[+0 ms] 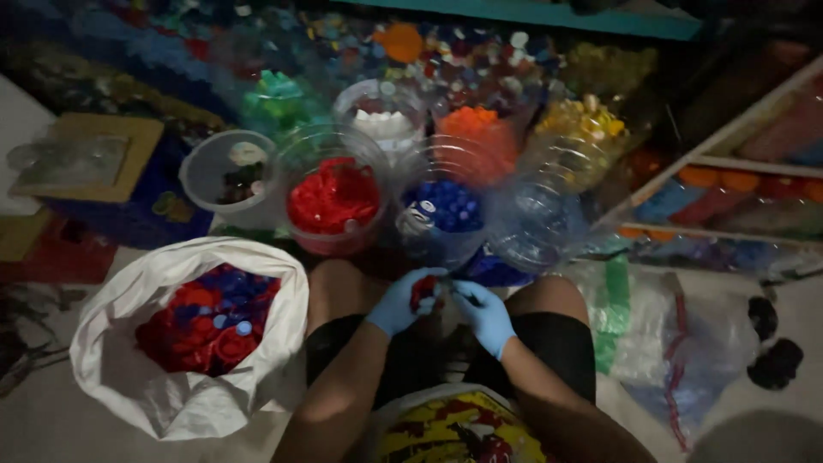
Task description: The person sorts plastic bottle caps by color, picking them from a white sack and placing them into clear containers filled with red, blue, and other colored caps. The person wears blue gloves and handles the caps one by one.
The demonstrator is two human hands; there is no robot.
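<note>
Red bottle caps (424,290) are cupped between the knees, gripped by a gloved left hand (399,302) with fingers curled, while the gloved right hand (487,315) is bent inward, its grasp not discernible. A white sack (111,377) of red and blue caps is seen alongside; clear tubs of red caps (334,199) and blue caps (444,207) are set beyond.
</note>
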